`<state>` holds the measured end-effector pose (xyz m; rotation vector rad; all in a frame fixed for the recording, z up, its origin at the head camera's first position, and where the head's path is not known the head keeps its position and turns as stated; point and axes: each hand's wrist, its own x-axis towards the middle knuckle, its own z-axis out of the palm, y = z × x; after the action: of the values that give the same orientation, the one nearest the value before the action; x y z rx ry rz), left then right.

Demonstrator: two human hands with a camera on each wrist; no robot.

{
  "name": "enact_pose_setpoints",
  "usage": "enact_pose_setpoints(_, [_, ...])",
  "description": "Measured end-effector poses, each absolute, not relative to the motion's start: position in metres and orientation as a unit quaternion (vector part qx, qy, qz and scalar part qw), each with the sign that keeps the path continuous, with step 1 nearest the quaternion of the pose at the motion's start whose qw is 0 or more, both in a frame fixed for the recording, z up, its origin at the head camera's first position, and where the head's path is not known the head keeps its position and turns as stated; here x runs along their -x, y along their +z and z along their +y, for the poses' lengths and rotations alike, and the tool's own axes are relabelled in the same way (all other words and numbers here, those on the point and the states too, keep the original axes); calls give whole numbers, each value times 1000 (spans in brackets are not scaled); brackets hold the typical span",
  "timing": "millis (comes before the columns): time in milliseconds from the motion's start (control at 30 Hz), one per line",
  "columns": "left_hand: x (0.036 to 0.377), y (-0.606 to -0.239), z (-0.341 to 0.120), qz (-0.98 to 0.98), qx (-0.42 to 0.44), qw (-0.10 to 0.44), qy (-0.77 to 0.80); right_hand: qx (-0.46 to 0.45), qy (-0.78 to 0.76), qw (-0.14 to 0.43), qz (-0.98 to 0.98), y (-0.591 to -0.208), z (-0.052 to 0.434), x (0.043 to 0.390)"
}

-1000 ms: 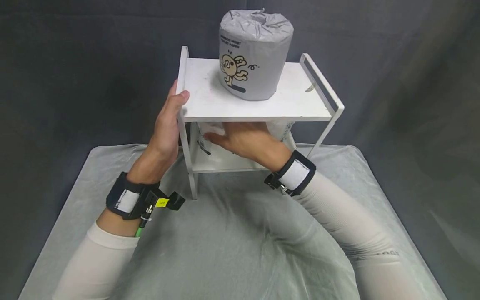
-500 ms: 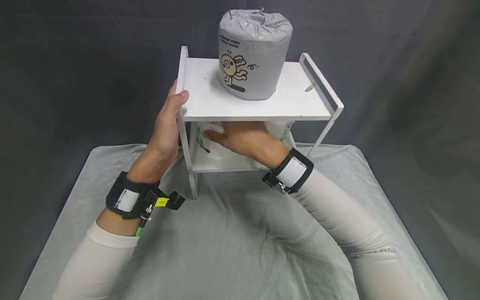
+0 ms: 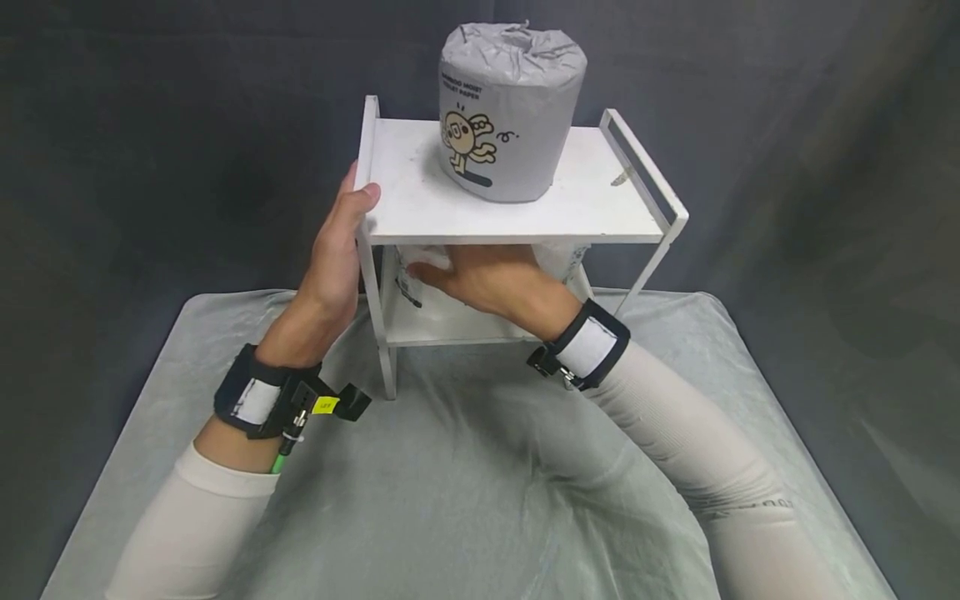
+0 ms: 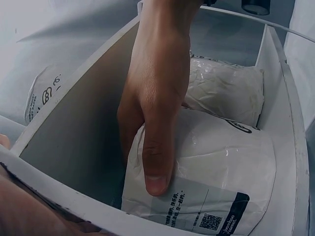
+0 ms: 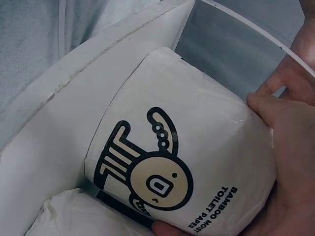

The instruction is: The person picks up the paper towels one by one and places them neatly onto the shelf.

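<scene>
Nothing much has moved since before. The right hand (image 3: 487, 279) still wraps its fingers round the white roll (image 5: 187, 172) inside the shelf's (image 3: 517, 212) lower level, not yet let go. The left hand (image 3: 333, 250) grips the shelf's side. A gray roll (image 3: 510, 108) already sits on top.

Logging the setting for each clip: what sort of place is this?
Likely a staged recording bench, not a home: a dark grey cloth backdrop, a pale plastic-sheeted table, and one small white two-tier shelf holding wrapped toilet paper rolls.
</scene>
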<state>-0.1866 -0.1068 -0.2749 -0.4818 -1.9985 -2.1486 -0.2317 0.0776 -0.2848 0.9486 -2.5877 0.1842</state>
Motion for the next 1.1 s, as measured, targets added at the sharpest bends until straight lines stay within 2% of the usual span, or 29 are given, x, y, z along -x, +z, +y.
enact_pose_setpoints(400, [185,-272,-107,-669,157,88,-721,-340,23,237,-910,-287,90,219])
enact_pose_setpoints(1100, [182,-265,-116,-680,150,59,-715,-328,25,188,-926,-291,107,194])
